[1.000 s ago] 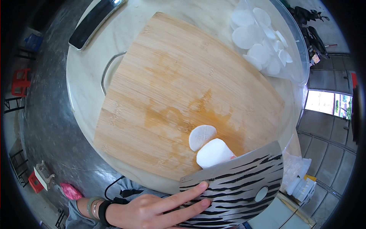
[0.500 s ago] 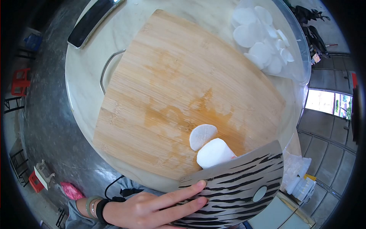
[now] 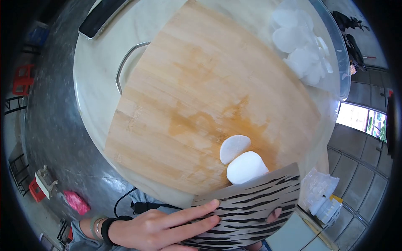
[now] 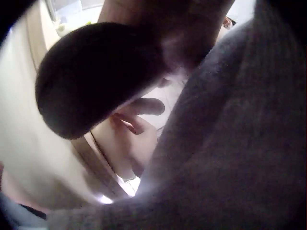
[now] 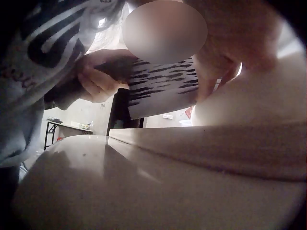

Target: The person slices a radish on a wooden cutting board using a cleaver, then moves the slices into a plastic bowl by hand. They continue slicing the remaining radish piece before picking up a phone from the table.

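Note:
My left hand [image 3: 155,230] comes in from the lower left, two fingers laid along the striped cleaver blade [image 3: 251,209]. In the right wrist view its fingers [image 5: 98,84] curl round the dark handle. A thick white vegetable piece [image 3: 247,167] lies on the wooden board [image 3: 180,88], beside the blade's upper edge, with a thin slice [image 3: 235,148] beside it. My right hand [image 3: 254,246] is mostly hidden behind the blade; skin shows through the blade's hole. In the right wrist view this hand [image 5: 230,43] is close to the blade, its hold unclear.
White slices [image 3: 297,42] lie in a clear bag or container at the upper right. A black phone [image 3: 102,19] is at the table's upper left, near the board's metal handle [image 3: 125,65]. Crumpled clear plastic [image 3: 316,188] lies at the right.
The head view has shifted. Against the board, the cleaver has moved left and toward the body, showing more of the thick piece. Skin now shows in the blade's hole and below the blade.

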Demonstrator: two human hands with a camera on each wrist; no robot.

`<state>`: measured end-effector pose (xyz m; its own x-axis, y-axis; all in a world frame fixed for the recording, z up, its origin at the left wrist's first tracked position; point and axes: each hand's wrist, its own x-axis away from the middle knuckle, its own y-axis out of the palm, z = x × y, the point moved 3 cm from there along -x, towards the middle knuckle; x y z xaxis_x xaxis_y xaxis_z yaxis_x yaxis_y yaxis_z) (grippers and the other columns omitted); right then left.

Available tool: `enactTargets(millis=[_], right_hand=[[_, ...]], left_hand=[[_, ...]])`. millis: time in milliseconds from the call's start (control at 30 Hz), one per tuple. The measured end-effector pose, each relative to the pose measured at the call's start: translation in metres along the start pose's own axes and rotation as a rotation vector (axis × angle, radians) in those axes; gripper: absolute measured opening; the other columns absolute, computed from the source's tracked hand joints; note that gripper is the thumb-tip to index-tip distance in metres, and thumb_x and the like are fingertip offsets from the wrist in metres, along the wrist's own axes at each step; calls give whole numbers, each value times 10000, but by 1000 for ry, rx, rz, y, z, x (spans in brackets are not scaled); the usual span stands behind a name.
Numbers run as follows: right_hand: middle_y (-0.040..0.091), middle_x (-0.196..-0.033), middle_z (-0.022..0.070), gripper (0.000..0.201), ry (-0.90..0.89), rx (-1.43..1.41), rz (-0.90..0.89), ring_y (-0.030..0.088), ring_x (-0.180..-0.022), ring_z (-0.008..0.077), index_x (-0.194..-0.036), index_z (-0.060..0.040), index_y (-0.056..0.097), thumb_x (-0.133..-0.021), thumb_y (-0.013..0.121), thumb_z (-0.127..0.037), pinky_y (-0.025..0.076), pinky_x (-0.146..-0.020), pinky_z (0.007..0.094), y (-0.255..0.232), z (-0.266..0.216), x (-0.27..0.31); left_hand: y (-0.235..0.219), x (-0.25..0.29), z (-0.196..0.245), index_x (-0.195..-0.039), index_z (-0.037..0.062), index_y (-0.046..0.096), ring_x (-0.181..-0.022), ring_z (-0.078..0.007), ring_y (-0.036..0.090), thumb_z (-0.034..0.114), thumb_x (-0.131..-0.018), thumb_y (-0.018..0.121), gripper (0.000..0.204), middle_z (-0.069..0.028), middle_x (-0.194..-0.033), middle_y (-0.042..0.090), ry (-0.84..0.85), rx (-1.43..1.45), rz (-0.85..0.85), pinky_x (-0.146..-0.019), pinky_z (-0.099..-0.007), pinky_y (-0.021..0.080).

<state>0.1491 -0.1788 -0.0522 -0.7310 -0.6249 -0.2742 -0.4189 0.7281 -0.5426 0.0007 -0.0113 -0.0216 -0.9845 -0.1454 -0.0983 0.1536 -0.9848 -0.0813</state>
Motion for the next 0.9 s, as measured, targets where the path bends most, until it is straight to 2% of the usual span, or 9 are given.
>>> enactTargets(millis=[133, 300, 367, 533, 633, 700, 767, 833, 900], right_hand=[[584, -963, 99, 254, -174, 333, -174, 613, -901, 309, -802, -18, 674, -579, 774, -87, 523, -683, 391, 3, -31, -35], [588, -970, 107, 263, -50, 328, -204, 613, -899, 316, -818, 6, 671, -585, 772, -61, 522, -698, 390, 4, -32, -32], [608, -978, 88, 228, -236, 292, -133, 622, -903, 283, -844, -21, 693, -626, 739, -67, 542, -734, 365, 6, -29, -37], [656, -905, 163, 253, -252, 329, -213, 631, -840, 330, -838, 31, 675, -643, 742, -114, 509, -724, 366, -2, -39, -49], [658, -865, 163, 247, -181, 415, -176, 634, -782, 326, -830, 37, 673, -665, 721, -141, 507, -664, 374, 1, -44, -35], [620, -899, 174, 304, -3, 302, 86, 607, -875, 301, -894, 58, 619, -814, 631, -235, 499, -715, 398, 3, -36, -16], [601, -916, 179, 353, 84, 234, 221, 593, -922, 289, -926, 69, 592, -889, 586, -282, 494, -741, 410, -5, -33, -16], [612, -912, 168, 264, 174, 249, -149, 610, -880, 297, -900, 53, 607, -860, 598, -208, 505, -725, 396, -10, -35, -36], [620, -909, 163, 217, -17, 276, -183, 616, -846, 308, -869, 38, 622, -807, 630, -169, 506, -703, 393, -6, -31, -47]], left_hand=[[1, 17, -7, -1241, -120, 479, -998, -341, 636, 286, -908, 580, 534, -330, -1313, 439, -76, 3, -74, -674, -289, 560], [-6, 18, -2, -1218, -125, 496, -904, -322, 670, 327, -927, 537, 539, -338, -1270, 475, -115, -77, -123, -566, -263, 558], [-7, 15, 1, -1213, -125, 500, -856, -303, 682, 347, -944, 494, 543, -340, -1248, 493, -126, -116, -132, -519, -258, 545], [-1, 9, 5, -1230, -127, 486, -928, -340, 652, 343, -959, 452, 543, -328, -1272, 479, -131, -89, -60, -600, -290, 547], [-1, 1, 7, -1258, -125, 467, -1026, -388, 616, 352, -974, 412, 557, -322, -1310, 449, -176, -89, -83, -670, -324, 557], [0, -4, 9, -1258, -127, 465, -1027, -395, 614, 356, -979, 392, 563, -328, -1313, 442, -175, -101, -78, -646, -319, 558], [0, -10, 15, -1272, -107, 468, -842, -314, 668, 315, -974, 414, 519, -280, -1166, 566, -180, -127, 26, -578, -297, 528], [-4, -10, 17, -1246, -121, 476, -858, -320, 672, 320, -961, 442, 526, -307, -1207, 531, -229, -137, -60, -573, -277, 541], [-4, -12, 18, -1220, -135, 484, -875, -326, 676, 326, -947, 470, 535, -334, -1249, 496, -277, -151, -151, -569, -257, 555]])
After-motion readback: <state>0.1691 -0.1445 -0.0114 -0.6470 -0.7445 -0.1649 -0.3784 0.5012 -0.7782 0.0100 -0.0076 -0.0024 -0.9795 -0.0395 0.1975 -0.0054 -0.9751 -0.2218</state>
